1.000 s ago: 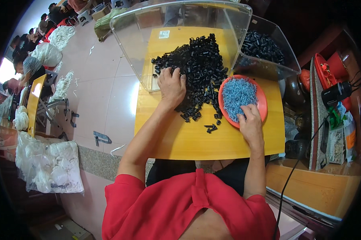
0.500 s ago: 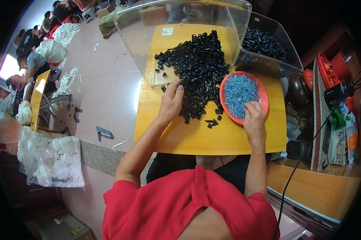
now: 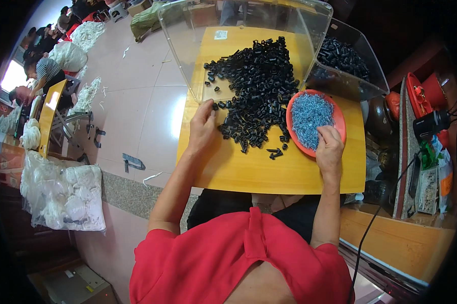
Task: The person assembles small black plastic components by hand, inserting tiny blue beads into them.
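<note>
Small black plastic parts [image 3: 259, 83], short and tube-like, lie in a loose heap on the yellow tabletop [image 3: 269, 175]. At the heap's left edge is my left hand [image 3: 203, 126], fingers bent closed, with a black part by its fingertips; whether it grips one is hidden. A red oval plate [image 3: 342, 124] to the right holds a pile of tiny blue-grey pieces [image 3: 312, 116]. My right hand [image 3: 331, 152] reaches over the plate's near right rim, fingertips pinched together at the pile. What is between them is too small to make out.
A clear plastic bin [image 3: 180, 55] lies tipped, opening toward me, around the heap's far part. Behind the plate, another clear bin [image 3: 362, 86] holds more black parts. A black cable [image 3: 366, 233] runs down at right. People work at a yellow table [image 3: 51, 114] far left.
My left hand has shifted left and slightly back toward me, from the heap to its left edge. My right hand stays at the plate, its fingers still pinched. The whole view has shifted slightly.
</note>
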The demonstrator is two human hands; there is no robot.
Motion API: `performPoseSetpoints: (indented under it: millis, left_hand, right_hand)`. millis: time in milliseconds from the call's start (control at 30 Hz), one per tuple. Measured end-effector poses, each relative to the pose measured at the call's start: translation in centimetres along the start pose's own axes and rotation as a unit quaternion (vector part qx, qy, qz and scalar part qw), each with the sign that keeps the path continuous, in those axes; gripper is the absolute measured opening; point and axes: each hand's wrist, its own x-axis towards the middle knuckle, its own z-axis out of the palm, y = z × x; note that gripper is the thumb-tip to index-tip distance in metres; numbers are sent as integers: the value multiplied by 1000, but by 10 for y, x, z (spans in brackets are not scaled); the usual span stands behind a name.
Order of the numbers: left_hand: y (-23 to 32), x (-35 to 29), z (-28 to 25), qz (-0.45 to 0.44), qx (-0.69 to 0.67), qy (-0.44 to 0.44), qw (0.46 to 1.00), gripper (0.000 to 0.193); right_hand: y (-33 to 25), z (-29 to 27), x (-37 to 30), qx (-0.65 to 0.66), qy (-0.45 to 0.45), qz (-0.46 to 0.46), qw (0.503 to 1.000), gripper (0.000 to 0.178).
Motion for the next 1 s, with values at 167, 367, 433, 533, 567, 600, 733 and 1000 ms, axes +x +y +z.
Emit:
performPoseSetpoints:
  millis: [167,367,433,533,567,600,733,1000]
  left_hand:
    - [-4,-3,8,134,144,-41,980,27]
    - [1,-10,9,73,32,-33,996,25]
    - [4,-12,8,104,24,-28,994,25]
    - [10,-14,4,109,47,-21,993,24]
    - [12,-17,3,90,39,-13,995,24]
    - [14,-20,1,103,43,-9,994,24]
    - [21,-37,-11,140,137,-16,980,24]
    - [19,-44,-21,235,263,-83,932,31]
  right_hand:
    - [-2,0,0,-6,-7,0,1000,17]
    - [7,0,-6,91,0,113,989,15]
    - [7,0,-7,109,-12,174,979,14]
    - [4,-2,-6,85,-20,144,986,15]
    - [3,-3,-5,71,-28,142,987,15]
    - [3,-5,-4,71,-40,107,991,16]
    - [8,-21,1,65,-52,67,994,20]
    - [25,-41,-3,-135,-193,78,969,20]
